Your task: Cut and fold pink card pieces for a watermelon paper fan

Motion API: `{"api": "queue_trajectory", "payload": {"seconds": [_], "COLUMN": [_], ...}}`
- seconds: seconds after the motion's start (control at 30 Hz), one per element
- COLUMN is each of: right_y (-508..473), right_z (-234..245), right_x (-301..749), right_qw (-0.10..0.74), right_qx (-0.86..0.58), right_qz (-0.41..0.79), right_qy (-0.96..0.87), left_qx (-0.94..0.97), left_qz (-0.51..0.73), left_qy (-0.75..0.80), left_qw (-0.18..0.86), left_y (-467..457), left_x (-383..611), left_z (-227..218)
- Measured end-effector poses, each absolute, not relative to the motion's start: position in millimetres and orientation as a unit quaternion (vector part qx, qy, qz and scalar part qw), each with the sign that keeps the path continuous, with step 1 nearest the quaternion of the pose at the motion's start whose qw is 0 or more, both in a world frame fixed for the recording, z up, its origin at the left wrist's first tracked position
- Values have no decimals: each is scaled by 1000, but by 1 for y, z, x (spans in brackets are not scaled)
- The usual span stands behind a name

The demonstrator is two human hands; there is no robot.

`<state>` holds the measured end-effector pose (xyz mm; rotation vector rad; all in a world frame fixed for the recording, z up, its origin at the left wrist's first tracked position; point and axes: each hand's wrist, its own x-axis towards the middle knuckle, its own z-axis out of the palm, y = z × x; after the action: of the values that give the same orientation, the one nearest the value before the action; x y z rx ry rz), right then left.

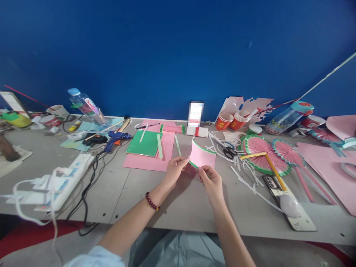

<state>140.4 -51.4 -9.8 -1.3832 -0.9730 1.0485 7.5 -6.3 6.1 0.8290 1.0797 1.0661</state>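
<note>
Between my hands is a sheet of pink paper (204,155) with green strips along its near and far edges, curved and lifted off the table. My left hand (176,168) pinches the left end of the near green edge. On the right part of that same edge, the thumb and fingers of my right hand (210,180) are closed. To the left lie a stack of green paper (146,144) and pink sheets (133,162). A pale green strip (160,146) rests across them, and another narrow strip (178,145) lies beside the stack.
At right are scissors (230,152), white strips (251,187), watermelon-patterned paper fans (264,154) and a phone (289,204). Red paper cups (224,121) stand at the back. To the left are a blue glue gun (115,139), a power strip (72,181) with cords and a bottle (83,102).
</note>
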Motion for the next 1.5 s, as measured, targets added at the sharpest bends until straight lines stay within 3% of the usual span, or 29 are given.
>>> {"api": "queue_trajectory", "payload": {"seconds": [1.5], "right_y": [-49], "right_z": [-15], "right_x": [143], "right_qw": [517], "right_qx": [-600], "right_qz": [433], "right_qy": [-432], "left_qx": [367], "left_qz": [453], "left_qy": [496], "left_qw": [643], "left_y": [-4], "left_x": [4], "left_z": [6]}}
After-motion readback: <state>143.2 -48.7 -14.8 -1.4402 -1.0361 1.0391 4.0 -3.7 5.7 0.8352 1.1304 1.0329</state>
